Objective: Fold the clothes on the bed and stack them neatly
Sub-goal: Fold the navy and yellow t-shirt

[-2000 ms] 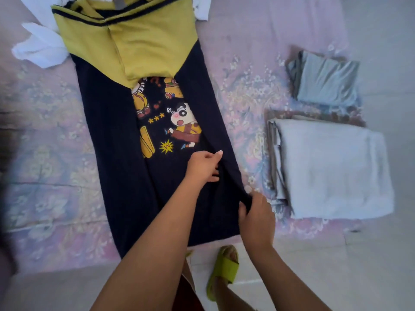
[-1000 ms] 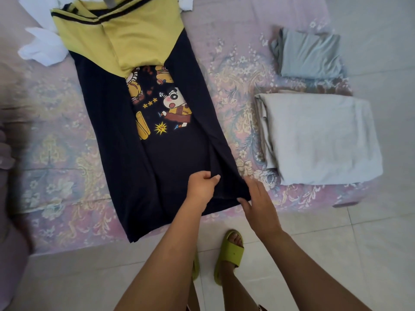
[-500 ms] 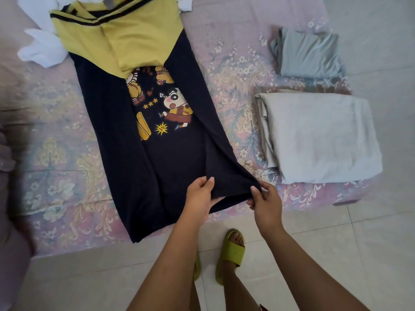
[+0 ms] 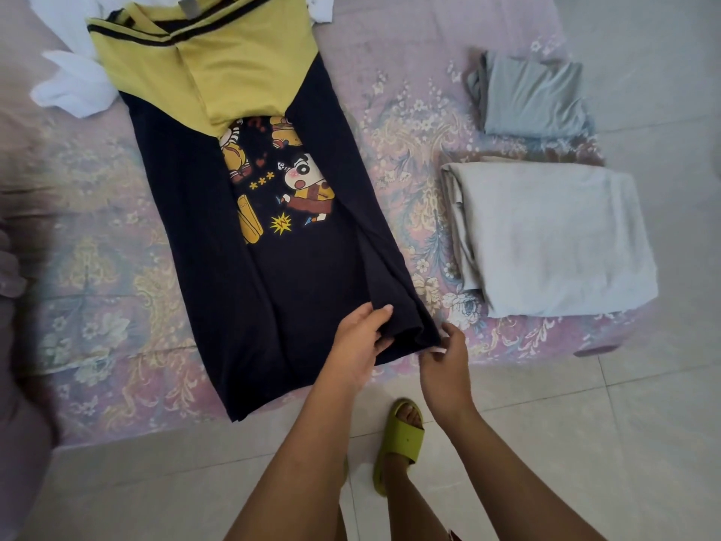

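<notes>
Both hands have shifted to the navy shirt's [image 4: 296,283] near right hem corner. Left hand [image 4: 361,341] grips the folded edge; right hand [image 4: 444,355] pinches the corner.

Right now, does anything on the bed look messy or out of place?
Yes. A white garment lies crumpled and unfolded at the top left of the bed, partly under the yellow and navy shirt. The two grey folded pieces on the right sit side by side, not stacked.

A low bed [image 4: 409,111] under a pink floral sheet fills the upper frame. Pale glossy floor tiles [image 4: 604,443] with thin grout lines run below and right of it, daylit.
</notes>
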{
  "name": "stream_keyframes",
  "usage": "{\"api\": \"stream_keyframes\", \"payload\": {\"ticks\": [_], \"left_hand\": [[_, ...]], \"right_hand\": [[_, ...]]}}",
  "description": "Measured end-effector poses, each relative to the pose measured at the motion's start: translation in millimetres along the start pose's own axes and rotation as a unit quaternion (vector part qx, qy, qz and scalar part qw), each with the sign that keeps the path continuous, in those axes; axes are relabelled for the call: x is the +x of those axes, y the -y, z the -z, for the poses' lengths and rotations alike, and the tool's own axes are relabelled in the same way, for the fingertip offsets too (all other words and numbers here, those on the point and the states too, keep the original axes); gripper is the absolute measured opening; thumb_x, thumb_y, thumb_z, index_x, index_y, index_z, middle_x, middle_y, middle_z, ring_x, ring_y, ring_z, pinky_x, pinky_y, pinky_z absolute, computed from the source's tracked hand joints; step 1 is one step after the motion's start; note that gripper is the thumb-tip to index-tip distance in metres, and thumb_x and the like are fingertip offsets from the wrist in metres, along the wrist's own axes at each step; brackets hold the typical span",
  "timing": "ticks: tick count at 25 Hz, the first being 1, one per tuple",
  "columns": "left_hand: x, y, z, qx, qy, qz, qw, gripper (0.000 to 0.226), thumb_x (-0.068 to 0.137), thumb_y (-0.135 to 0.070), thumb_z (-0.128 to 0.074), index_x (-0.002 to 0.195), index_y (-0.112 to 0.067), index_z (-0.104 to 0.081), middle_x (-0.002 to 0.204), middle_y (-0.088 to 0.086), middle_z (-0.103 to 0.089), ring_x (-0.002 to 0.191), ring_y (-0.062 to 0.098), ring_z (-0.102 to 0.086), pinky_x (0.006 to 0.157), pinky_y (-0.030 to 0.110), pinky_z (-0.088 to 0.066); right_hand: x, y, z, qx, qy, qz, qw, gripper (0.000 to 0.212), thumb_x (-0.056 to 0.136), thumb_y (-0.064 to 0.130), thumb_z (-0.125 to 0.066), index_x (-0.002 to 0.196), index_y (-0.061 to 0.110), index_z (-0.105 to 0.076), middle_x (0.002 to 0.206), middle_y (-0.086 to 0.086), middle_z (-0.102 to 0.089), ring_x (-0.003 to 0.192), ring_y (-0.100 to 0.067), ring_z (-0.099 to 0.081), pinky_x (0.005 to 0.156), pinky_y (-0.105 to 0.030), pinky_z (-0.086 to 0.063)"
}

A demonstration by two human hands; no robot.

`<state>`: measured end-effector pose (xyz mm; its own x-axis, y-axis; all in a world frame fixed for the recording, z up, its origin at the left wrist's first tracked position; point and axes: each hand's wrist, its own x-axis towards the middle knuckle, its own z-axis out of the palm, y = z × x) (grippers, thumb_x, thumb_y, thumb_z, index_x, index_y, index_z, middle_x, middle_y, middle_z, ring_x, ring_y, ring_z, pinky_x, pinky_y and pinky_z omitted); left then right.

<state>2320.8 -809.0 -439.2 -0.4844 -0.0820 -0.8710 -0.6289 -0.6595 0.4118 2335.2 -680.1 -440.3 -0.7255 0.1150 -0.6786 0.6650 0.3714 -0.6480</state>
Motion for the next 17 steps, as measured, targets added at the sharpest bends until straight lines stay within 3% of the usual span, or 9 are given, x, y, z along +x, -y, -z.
{"api": "stream_keyframes", "payload": {"ticks": [3, 7, 10, 12, 14, 15, 17], "left_hand": [[-7, -4, -12, -0.037, 0.024, -0.001, 0.999, 0.015, 0.102, -0.006, -0.052, 0.097, -0.005, -0.066, 0.097, 0.009, -0.069, 0.099, 0.022, -0.065, 0.092, 0.036, -0.053], [-5, -6, -15, -0.136, 0.062, 0.008, 0.989, 0.020, 0.103, -0.002, -0.046, 0.115, 0.003, -0.061, 0.111, 0.017, -0.069, 0.108, 0.028, -0.065, 0.088, 0.038, -0.059], [0, -5, -8, -0.145, 0.043, 0.030, 0.988, 0.022, 0.103, -0.006, -0.044, 0.120, 0.001, -0.057, 0.119, 0.020, -0.066, 0.105, 0.031, -0.066, 0.080, 0.037, -0.061], [4, 0, -7, -0.039, -0.020, 0.047, 0.998, 0.019, 0.104, -0.009, -0.045, 0.119, -0.002, -0.055, 0.119, 0.020, -0.065, 0.094, 0.028, -0.068, 0.078, 0.036, -0.058], [8, 8, -8, 0.110, -0.106, 0.038, 0.988, 0.020, 0.104, -0.009, -0.050, 0.123, -0.002, -0.052, 0.118, 0.020, -0.062, 0.084, 0.026, -0.066, 0.074, 0.034, -0.057], [11, 13, -8, 0.193, -0.144, 0.005, 0.971, 0.028, 0.102, -0.008, -0.054, 0.128, -0.002, -0.050, 0.118, 0.019, -0.060, 0.086, 0.027, -0.065, 0.076, 0.034, -0.057], [14, 17, -10, 0.323, -0.188, -0.109, 0.921, 0.039, 0.097, -0.005, -0.062, 0.134, -0.002, -0.050, 0.125, 0.018, -0.052, 0.104, 0.032, -0.060, 0.093, 0.038, -0.051]], "right_hand": [[1, -1, -5, -0.145, -0.014, 0.054, 0.988, 0.079, 0.091, 0.012, -0.072, 0.158, 0.017, -0.029, 0.149, -0.013, -0.036, 0.131, -0.034, -0.040, 0.109, -0.049, -0.036], [13, 6, -2, -0.104, -0.073, 0.134, 0.983, 0.044, 0.098, 0.002, -0.058, 0.141, 0.007, -0.054, 0.132, -0.015, -0.058, 0.121, -0.033, -0.052, 0.102, -0.047, -0.043], [19, 12, 4, -0.086, -0.082, 0.121, 0.986, 0.041, 0.100, -0.002, -0.048, 0.136, 0.011, -0.060, 0.128, -0.007, -0.066, 0.115, -0.029, -0.060, 0.093, -0.042, -0.048], [17, 12, 8, -0.070, -0.067, 0.148, 0.984, 0.050, 0.100, -0.007, -0.043, 0.143, 0.014, -0.056, 0.137, 0.000, -0.062, 0.122, -0.019, -0.058, 0.099, -0.035, -0.047], [12, 13, 9, -0.100, -0.038, 0.212, 0.971, 0.051, 0.095, -0.013, -0.042, 0.135, 0.012, -0.063, 0.132, -0.005, -0.063, 0.118, -0.023, -0.060, 0.096, -0.035, -0.050], [8, 13, 9, -0.129, -0.039, 0.274, 0.952, 0.047, 0.091, -0.017, -0.045, 0.123, 0.008, -0.069, 0.120, -0.012, -0.066, 0.106, -0.030, -0.063, 0.087, -0.038, -0.052], [1, 13, 5, -0.201, -0.085, 0.427, 0.877, 0.031, 0.081, -0.019, -0.057, 0.098, 0.001, -0.073, 0.098, -0.019, -0.066, 0.084, -0.034, -0.061, 0.070, -0.038, -0.050]]}}
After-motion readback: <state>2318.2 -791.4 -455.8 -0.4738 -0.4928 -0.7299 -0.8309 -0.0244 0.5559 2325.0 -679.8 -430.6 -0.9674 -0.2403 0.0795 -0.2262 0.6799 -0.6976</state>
